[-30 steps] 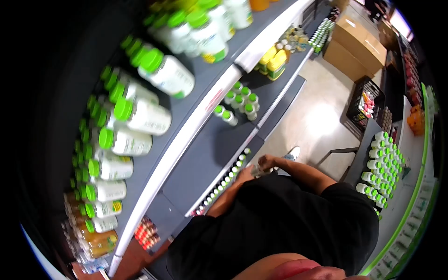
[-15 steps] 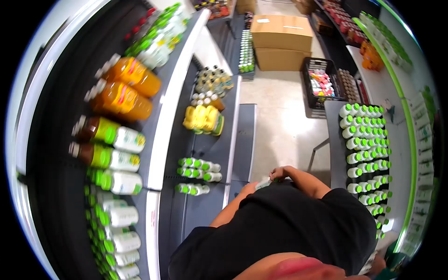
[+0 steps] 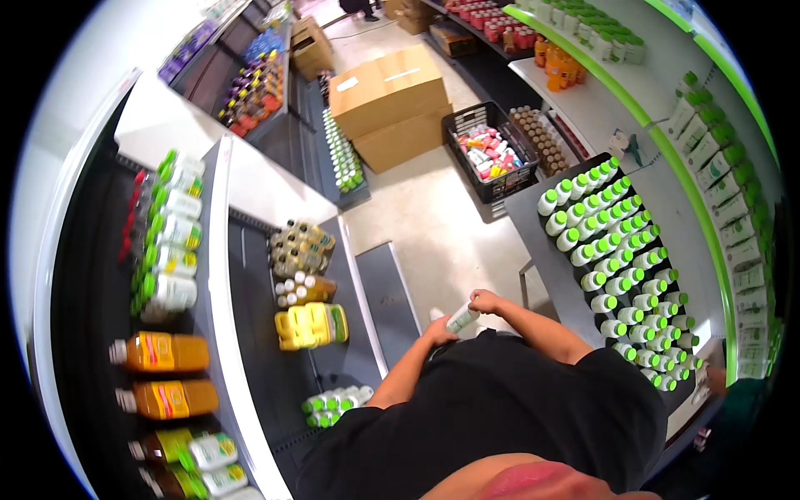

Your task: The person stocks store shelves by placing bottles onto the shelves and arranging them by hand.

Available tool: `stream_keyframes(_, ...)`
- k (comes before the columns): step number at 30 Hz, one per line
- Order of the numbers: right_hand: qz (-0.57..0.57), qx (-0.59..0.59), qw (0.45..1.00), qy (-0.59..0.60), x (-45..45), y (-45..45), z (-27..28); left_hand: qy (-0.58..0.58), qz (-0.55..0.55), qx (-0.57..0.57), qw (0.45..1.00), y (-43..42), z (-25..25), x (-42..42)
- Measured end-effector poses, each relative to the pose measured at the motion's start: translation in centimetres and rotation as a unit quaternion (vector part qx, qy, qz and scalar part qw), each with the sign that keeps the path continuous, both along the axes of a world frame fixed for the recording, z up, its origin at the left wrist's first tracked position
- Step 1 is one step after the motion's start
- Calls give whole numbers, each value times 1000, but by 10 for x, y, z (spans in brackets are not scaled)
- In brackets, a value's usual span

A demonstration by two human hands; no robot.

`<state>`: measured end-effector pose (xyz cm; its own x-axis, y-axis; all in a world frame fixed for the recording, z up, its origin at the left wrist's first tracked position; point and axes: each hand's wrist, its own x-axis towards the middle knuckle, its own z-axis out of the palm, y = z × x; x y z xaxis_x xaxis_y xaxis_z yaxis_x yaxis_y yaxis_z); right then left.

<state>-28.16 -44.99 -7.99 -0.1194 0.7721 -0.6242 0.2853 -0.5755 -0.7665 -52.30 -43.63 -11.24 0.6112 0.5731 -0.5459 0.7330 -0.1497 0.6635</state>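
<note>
A white bottle (image 3: 462,318) is held tilted in front of my waist, between both hands. My left hand (image 3: 439,332) is closed around its lower end. At its upper end my right hand (image 3: 483,301) is closed, its fingers covering the tip, so the cap is hidden. To the right, rows of white bottles with green caps (image 3: 612,263) stand on a grey table (image 3: 533,218). More green-capped bottles (image 3: 335,403) lie on the lower shelf to my left, near my left forearm.
The left shelving holds yellow jugs (image 3: 312,326), orange juice bottles (image 3: 172,352) and white bottles. Ahead are stacked cardboard boxes (image 3: 392,92) and a black crate (image 3: 492,189) of small bottles. Shelves with a green edge (image 3: 621,83) line the right. Part of another person (image 3: 737,400) shows at lower right.
My view has turned to the right, so the shelves and table appear slanted. The white bottle and both hands are now more visible, with the bottle raised away from my shirt.
</note>
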Motion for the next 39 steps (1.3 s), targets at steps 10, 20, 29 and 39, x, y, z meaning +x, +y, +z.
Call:
stream_keyframes(10,-61,53,989,-121,68,103,-39,-35,-171,-7,985,185,-24,81)
stream_keyframes(20,34,119,968,-218,76,235,-32,-40,-258,-128,957,364,-44,108)
stream_keyframes(29,-141,92,970,-176,122,225,-27,-14,-581,-6,814,432,-33,250)
stream_keyframes(39,-477,111,871,-46,224,191,16,-9,-677,130,725,444,37,442)
